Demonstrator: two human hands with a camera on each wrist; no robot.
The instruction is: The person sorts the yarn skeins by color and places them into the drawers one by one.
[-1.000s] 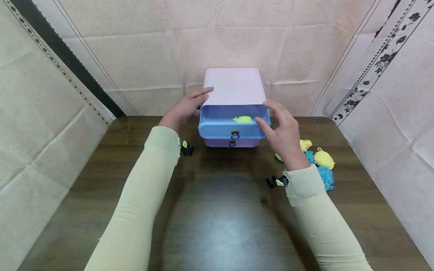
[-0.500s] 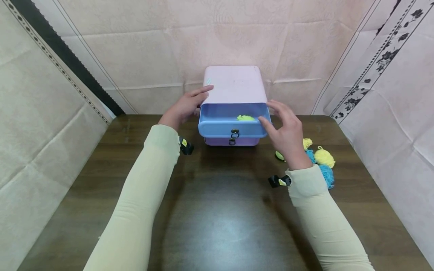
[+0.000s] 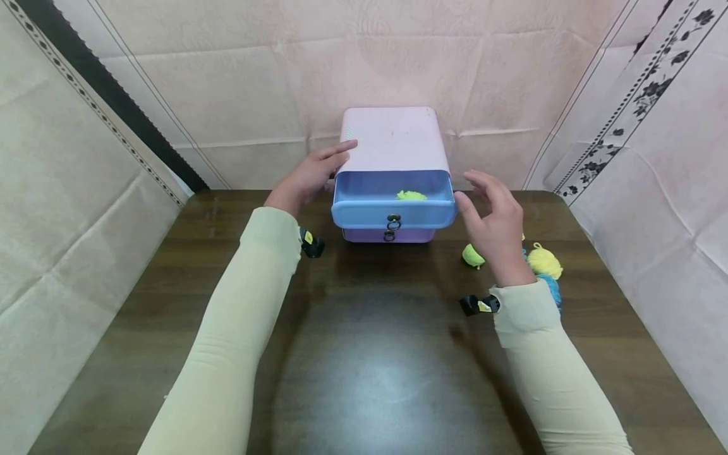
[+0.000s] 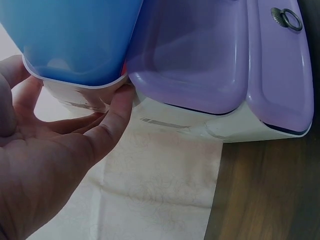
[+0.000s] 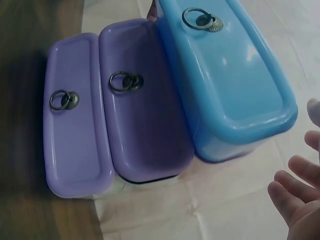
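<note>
The blue drawer (image 3: 364, 217) juts from the upper front of the cabinet (image 3: 392, 136), seemingly light, stiff and slick, best held by its ring pull (image 5: 205, 20). Along the cabinet's left edge, the left hand (image 3: 306, 182) rests, grip loose; just off its right, the right hand (image 3: 498, 221) spreads a wide grip, holding nothing.
</note>
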